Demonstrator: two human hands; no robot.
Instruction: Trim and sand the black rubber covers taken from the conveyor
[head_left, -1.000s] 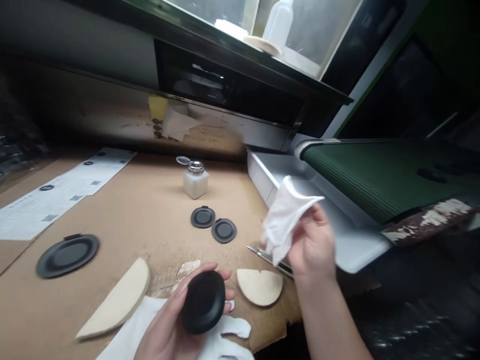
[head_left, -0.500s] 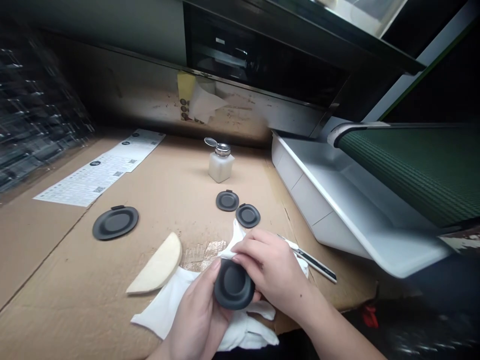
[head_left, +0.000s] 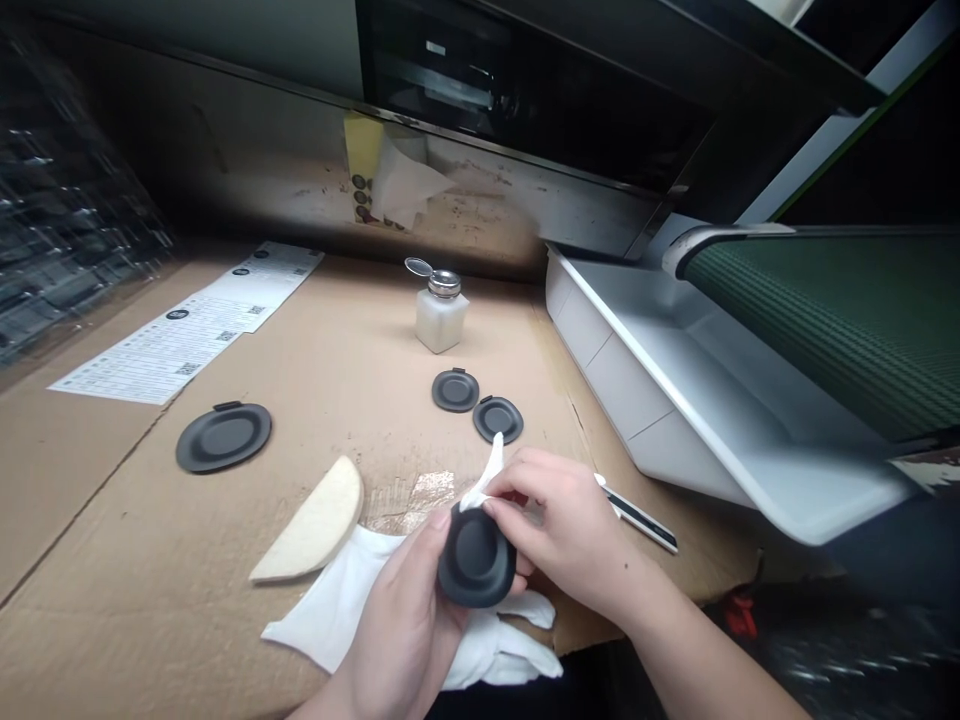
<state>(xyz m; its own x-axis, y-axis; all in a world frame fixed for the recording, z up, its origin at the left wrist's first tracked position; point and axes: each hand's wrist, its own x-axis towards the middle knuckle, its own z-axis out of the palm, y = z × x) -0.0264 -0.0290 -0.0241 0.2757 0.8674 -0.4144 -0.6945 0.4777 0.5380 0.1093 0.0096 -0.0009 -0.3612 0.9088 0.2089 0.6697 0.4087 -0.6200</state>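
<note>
- Compared with half a second ago, the black oval cap (head_left: pixel 476 556) sits a little more upright in the left hand (head_left: pixel 409 625), its hollow side facing the camera; a second ago its smooth back faced up.
- The right hand (head_left: pixel 559 530) has come from well out to the right, where it held the white wipe (head_left: pixel 484 478) aloft, to the cap's upper edge; it now pinches the wipe between thumb and fingertips and presses it against the rim.
- The left hand's fingers are curled around the cap from below and behind, thumb on its left edge, gripping it just above the white cloth (head_left: pixel 352 605) on the cardboard-covered table (head_left: pixel 112 560).
- The view has shifted slightly: the dispenser bottle (head_left: pixel 439 310), two small black lids (head_left: pixel 477 403) and the larger black lid (head_left: pixel 223 437) all lie a bit higher in frame, otherwise unmoved.
- Most of the wipe is hidden inside the right hand; only a tip sticks up.
- The knife-like tool (head_left: pixel 641 518) is partly covered by the right hand.
- The second beige half-disc seen a second ago is not visible; the beige half-disc (head_left: pixel 315 520) on the left is.
- The print on the paper sheet (head_left: pixel 187 325) is too small to read.
</note>
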